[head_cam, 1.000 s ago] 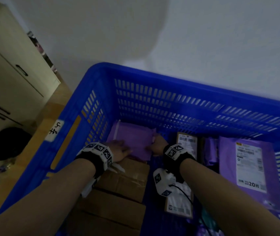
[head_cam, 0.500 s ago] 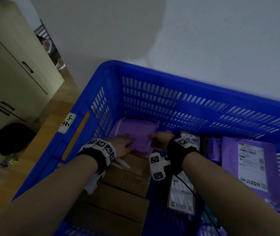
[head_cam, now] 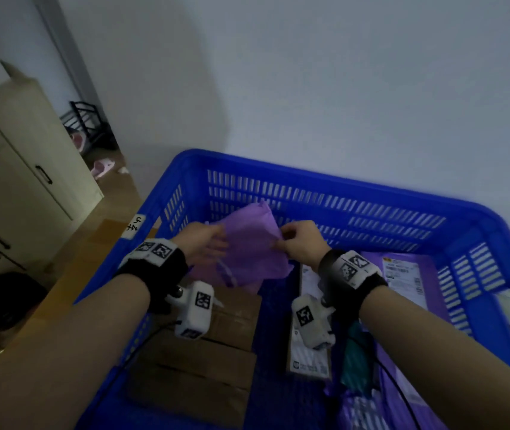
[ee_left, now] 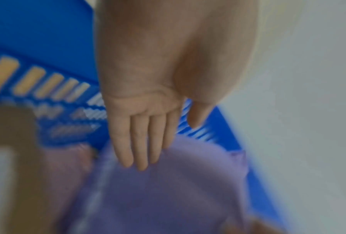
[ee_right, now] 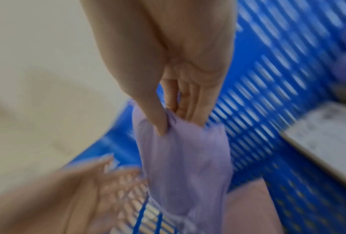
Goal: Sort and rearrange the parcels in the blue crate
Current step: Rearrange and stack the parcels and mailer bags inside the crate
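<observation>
A soft purple parcel bag (head_cam: 249,246) hangs above the inside of the blue crate (head_cam: 325,184), lifted off the boxes. My right hand (head_cam: 297,240) pinches its right edge between thumb and fingers; in the right wrist view the bag (ee_right: 184,158) droops from that pinch (ee_right: 168,120). My left hand (head_cam: 207,243) lies with straight fingers against the bag's left side; in the left wrist view its fingers (ee_left: 138,142) rest flat on the purple bag (ee_left: 168,190).
Brown cardboard boxes (head_cam: 204,367) fill the crate's near left. A flat labelled parcel (head_cam: 309,352) lies in the middle, and a large purple labelled parcel (head_cam: 409,283) at the right. A cream cabinet (head_cam: 24,181) stands left of the crate.
The purple bag has come up from the crate's far left floor to rim height. Both hands rose with it, and the view tilted up.
</observation>
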The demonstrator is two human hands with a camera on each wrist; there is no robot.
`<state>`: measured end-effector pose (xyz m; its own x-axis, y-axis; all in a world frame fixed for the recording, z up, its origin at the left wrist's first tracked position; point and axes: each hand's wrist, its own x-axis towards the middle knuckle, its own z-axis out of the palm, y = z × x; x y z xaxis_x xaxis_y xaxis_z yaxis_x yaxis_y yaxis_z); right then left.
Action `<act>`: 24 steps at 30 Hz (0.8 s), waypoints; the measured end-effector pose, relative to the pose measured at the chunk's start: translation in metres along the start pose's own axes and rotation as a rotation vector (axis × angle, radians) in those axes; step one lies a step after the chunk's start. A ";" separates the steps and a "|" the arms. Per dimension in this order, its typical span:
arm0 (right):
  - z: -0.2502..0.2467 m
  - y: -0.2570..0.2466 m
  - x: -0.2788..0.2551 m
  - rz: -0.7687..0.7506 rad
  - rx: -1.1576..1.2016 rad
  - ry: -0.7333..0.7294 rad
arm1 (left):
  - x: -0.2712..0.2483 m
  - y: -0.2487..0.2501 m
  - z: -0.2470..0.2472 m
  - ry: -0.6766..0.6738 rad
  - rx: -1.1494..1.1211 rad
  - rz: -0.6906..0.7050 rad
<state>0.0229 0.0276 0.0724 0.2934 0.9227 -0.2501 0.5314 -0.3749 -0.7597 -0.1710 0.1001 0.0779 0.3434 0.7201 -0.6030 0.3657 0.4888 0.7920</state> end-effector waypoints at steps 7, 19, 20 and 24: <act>-0.003 -0.016 -0.054 -0.425 -0.361 0.206 | -0.034 0.020 -0.008 -0.080 -0.249 -0.076; -0.009 -0.019 -0.093 -1.036 -0.946 0.383 | -0.064 0.011 0.008 -0.230 -0.209 -0.098; -0.012 -0.021 -0.094 -1.041 -0.952 0.356 | -0.064 0.012 0.009 -0.223 -0.207 -0.087; -0.033 -0.029 -0.100 -0.916 -0.955 0.179 | -0.066 0.019 0.009 -0.217 -0.130 -0.030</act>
<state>0.0046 -0.0570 0.1389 -0.4051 0.8771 0.2581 0.9142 0.3859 0.1238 -0.1787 0.0577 0.1322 0.5169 0.5885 -0.6216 0.2686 0.5779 0.7706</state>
